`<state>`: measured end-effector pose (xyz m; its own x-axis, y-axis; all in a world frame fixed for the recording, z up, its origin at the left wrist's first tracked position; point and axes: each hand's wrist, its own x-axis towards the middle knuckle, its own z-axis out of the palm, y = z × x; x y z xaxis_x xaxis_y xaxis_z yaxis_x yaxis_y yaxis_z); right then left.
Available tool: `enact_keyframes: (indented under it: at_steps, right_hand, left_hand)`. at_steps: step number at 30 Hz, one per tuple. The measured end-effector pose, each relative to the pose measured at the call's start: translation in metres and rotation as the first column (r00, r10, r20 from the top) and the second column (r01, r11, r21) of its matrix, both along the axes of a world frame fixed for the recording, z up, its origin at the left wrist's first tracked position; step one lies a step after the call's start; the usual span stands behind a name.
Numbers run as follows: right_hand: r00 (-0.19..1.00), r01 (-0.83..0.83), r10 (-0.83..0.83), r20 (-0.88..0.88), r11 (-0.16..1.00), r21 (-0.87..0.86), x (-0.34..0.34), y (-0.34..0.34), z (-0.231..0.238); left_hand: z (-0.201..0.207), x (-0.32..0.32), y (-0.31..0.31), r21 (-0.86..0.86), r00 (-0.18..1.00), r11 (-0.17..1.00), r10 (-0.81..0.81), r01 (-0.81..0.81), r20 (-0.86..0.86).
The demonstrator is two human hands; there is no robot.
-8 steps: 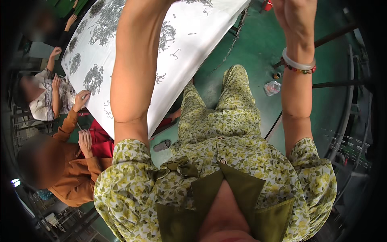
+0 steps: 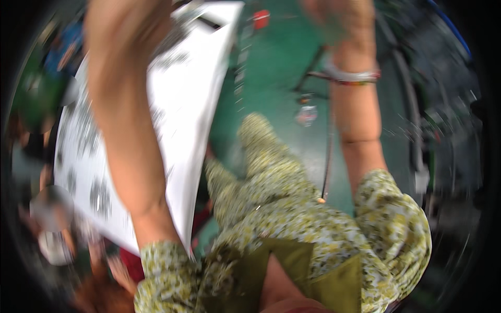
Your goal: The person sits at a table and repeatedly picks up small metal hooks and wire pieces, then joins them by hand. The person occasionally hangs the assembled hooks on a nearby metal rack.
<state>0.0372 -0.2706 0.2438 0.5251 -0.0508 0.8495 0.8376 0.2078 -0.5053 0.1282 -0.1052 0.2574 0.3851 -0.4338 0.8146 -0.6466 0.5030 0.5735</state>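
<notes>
Left hand (image 2: 128,18) is nearer the table (image 2: 188,104), around its 5 o'clock, long edge running 1-to-7. Right hand's (image 2: 342,21) at 3. Both blurry, can't tell if spread or pinching.

The blurred left forearm (image 2: 128,130) extends over a white table (image 2: 182,130) bearing dark pieces (image 2: 99,197).

A smooth green floor (image 2: 282,47) runs through the middle of the room, catching a pale sheen of light. To the left stands a long white-topped bench (image 2: 206,78), narrowing toward the far end. A broken pale line (image 2: 240,73) shows on the floor beside it, with a red container (image 2: 261,19) farther off. Near a dark metal stand (image 2: 308,73) lies a clear plastic bag (image 2: 306,115). Along the right, a grey rail (image 2: 413,112) borders a dim, blurred area, and a blue strip (image 2: 452,28) curves above.
</notes>
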Motion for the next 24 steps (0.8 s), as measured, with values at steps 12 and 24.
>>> enact_keyframes:
  at_steps: [12, 24]
  right_hand:
    - [0.746, 0.651, -0.656, -0.117, 0.755, -0.075, -0.114, -0.061, 0.021]
    - [0.231, 0.971, -0.971, -0.057, 0.227, 0.072, -0.22, -0.134, 0.058]
  left_hand:
    - [-0.278, 0.021, -0.022, 0.489, 0.648, 0.749, 0.105, 0.448, -0.754]
    - [-0.399, 0.055, 0.062, 0.757, 0.674, 0.505, 0.389, 0.415, -0.628]
